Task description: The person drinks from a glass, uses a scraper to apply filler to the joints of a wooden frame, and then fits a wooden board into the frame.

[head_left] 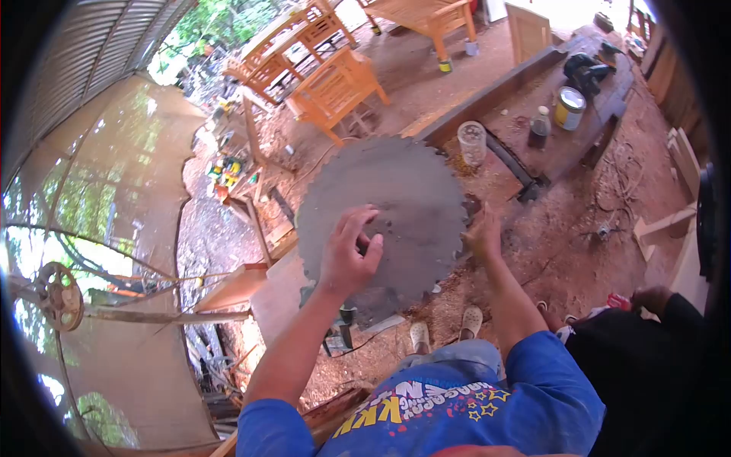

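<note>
A large, round, dull grey circular saw blade (411,183) with teeth round its rim stands in front of me, its broad face toward me. My left hand (352,251) is over the blade's face near the middle, fingers curved and the thumb apart from them. Whether its fingertips touch the metal is hard to tell. At the blade's right edge, my right hand (483,234) grips the toothed rim, with the thumb on the near side. What supports the blade from below is mostly hidden.
Right of the blade, a long workbench (514,122) carries a clear plastic tub (472,145), a dark bottle (539,128), a tin can (569,108) and a dark power tool (588,74). Wooden chairs (335,87) stand behind. A spoked pulley wheel (61,297) is left. Another person (640,343) is close right.
</note>
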`<move>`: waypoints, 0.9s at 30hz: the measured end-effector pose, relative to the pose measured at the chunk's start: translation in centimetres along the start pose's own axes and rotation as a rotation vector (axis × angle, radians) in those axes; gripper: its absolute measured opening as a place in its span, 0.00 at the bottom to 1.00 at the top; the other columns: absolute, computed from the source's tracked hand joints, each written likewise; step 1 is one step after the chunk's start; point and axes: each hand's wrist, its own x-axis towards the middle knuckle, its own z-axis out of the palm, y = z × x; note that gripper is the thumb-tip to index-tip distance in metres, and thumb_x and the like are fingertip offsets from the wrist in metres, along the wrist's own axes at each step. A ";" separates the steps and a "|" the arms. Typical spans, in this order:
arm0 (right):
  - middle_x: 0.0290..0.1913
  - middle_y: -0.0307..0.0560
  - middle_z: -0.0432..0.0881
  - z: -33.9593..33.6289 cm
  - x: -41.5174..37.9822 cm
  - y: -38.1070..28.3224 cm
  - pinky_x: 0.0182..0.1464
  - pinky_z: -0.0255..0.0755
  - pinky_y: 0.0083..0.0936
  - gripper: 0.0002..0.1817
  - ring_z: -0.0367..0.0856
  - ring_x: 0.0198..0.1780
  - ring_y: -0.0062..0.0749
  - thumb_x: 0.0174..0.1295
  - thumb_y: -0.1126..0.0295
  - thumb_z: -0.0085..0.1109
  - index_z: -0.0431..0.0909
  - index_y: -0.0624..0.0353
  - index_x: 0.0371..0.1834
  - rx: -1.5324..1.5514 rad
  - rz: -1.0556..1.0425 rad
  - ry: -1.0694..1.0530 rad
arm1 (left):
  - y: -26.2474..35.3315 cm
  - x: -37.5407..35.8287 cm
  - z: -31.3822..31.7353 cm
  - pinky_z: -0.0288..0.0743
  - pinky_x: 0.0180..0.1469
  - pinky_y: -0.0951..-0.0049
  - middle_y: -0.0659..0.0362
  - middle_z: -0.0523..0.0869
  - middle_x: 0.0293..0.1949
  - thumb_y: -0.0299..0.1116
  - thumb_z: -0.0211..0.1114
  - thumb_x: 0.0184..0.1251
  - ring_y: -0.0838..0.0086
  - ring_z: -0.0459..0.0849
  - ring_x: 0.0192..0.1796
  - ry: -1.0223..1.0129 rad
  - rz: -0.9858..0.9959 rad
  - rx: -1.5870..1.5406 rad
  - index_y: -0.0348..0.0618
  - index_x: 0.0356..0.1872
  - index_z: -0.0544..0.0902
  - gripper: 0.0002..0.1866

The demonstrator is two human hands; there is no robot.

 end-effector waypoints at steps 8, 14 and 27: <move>0.54 0.65 0.88 -3.7 -22.6 9.4 0.61 0.79 0.51 0.30 0.86 0.58 0.62 0.65 0.48 0.62 0.85 0.60 0.60 -0.415 0.278 -0.740 | -0.8 -0.1 0.2 0.81 0.40 0.70 0.46 0.78 0.70 0.29 0.67 0.68 0.69 0.83 0.32 0.034 0.119 -0.051 0.43 0.73 0.74 0.31; 0.71 0.66 0.79 2.7 -50.4 19.0 0.76 0.68 0.44 0.44 0.78 0.73 0.58 0.71 0.30 0.48 0.80 0.59 0.71 -0.004 0.885 -0.539 | -3.2 0.1 0.7 0.79 0.49 0.73 0.50 0.74 0.72 0.28 0.67 0.67 0.72 0.82 0.51 -0.007 0.052 -0.350 0.39 0.77 0.70 0.36; 0.52 0.68 0.89 4.0 -71.1 -1.7 0.62 0.79 0.55 0.23 0.88 0.55 0.65 0.70 0.57 0.53 0.89 0.65 0.49 -0.107 1.183 0.080 | -4.7 4.1 0.5 0.76 0.42 0.74 0.58 0.80 0.57 0.32 0.69 0.67 0.75 0.81 0.45 -0.103 -0.210 -0.592 0.51 0.82 0.62 0.42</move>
